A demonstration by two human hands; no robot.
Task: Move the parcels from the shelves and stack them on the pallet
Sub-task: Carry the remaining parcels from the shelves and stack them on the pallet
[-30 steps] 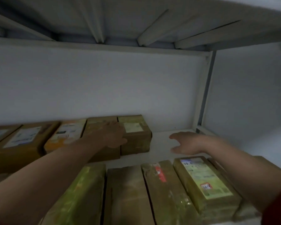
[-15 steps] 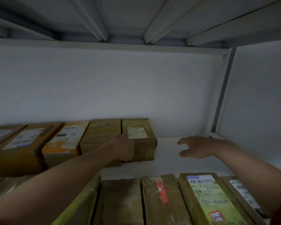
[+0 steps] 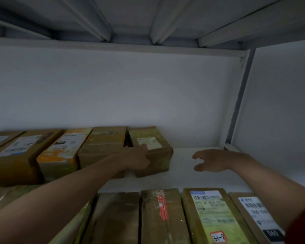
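Observation:
A back row of brown cardboard parcels stands on the white shelf point(image 3: 192, 175). The rightmost one, a small parcel with a pale label point(image 3: 153, 148), has my left hand point(image 3: 136, 160) pressed on its front left corner, fingers reaching into the gap beside it. My right hand point(image 3: 212, 161) hovers open over the bare shelf to the right of that parcel, not touching it. Its neighbour, a plain brown parcel point(image 3: 102, 147), sits directly to the left.
More parcels fill the back row to the left, one with orange print point(image 3: 62, 152). A front row of parcels lies near me, including one with a barcode label marked 34-8 point(image 3: 213, 215). A shelf post point(image 3: 236, 111) and wall stand at right; the upper shelf is overhead.
My left hand slid from the top of the plain parcel to the front left corner of the labelled one. My right hand stayed open beside it. The view shifted up.

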